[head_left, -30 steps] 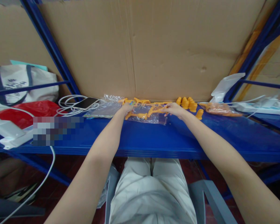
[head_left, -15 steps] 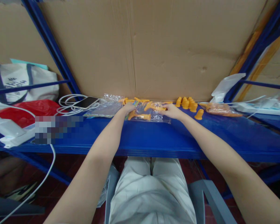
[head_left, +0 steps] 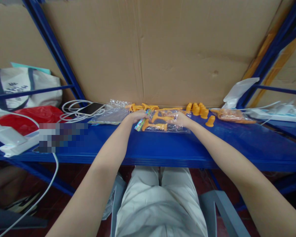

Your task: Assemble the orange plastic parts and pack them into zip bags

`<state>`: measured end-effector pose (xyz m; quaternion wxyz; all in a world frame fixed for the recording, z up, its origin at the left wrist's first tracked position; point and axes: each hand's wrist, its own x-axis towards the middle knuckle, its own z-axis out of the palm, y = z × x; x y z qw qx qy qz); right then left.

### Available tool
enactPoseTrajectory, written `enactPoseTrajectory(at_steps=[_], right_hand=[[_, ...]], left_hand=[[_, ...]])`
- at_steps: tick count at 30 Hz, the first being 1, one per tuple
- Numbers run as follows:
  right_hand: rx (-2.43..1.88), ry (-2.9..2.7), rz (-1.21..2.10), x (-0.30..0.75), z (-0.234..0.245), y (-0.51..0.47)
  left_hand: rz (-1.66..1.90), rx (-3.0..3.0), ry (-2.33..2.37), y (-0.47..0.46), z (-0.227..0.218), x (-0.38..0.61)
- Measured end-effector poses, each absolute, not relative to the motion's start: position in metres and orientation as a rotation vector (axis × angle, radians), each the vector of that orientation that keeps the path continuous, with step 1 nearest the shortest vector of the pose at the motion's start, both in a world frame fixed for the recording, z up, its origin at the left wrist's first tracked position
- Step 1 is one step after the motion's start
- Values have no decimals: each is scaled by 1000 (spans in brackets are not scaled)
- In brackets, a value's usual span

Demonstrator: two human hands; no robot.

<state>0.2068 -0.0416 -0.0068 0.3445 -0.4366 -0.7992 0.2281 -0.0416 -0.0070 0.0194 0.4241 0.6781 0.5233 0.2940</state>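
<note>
A clear plastic bag (head_left: 174, 129) with a colourful printed strip at its left end lies on the blue shelf. Orange plastic T-shaped pieces (head_left: 155, 126) show through its film. My left hand (head_left: 138, 115) is closed on the bag's printed end. At the bag's right side is my right hand (head_left: 183, 119), its fingers smeared by motion, so their grip is unclear. More orange T-shaped pieces (head_left: 138, 107) lie behind the bag along the cardboard. Several orange flanged caps (head_left: 204, 113) stand just right of my right hand, one apart from the cluster (head_left: 210, 121).
Flat clear bags (head_left: 111, 115) lie left of my left hand, beside a phone (head_left: 91, 108) and a coiled white cable (head_left: 70, 107). A bag of orange parts (head_left: 234, 116) lies at right. Power strips (head_left: 19, 143) and blue posts (head_left: 55, 49) flank the shelf.
The bag has shifted right and toward me, uncovering its printed strip beside my left hand. My right hand has moved slightly right and is now blurred.
</note>
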Motion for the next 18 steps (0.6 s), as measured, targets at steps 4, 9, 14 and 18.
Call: enactPoseTrajectory(at_steps=[4,9,14,18], right_hand=[[-1179,-1964,579,207,-11,-36],[-1124,-1734,875,202,-17,-34],[-1039,-1661,986,198,-19,-35],[-1011,-1724,860,195,-17,-36]], left_hand=[[732,1579,1232,-9,19,-39],[716,1516,1155,-9,18,-40],[671,1475,1164,-8,17,-43],[688,1462,1168,-4,15,-45]])
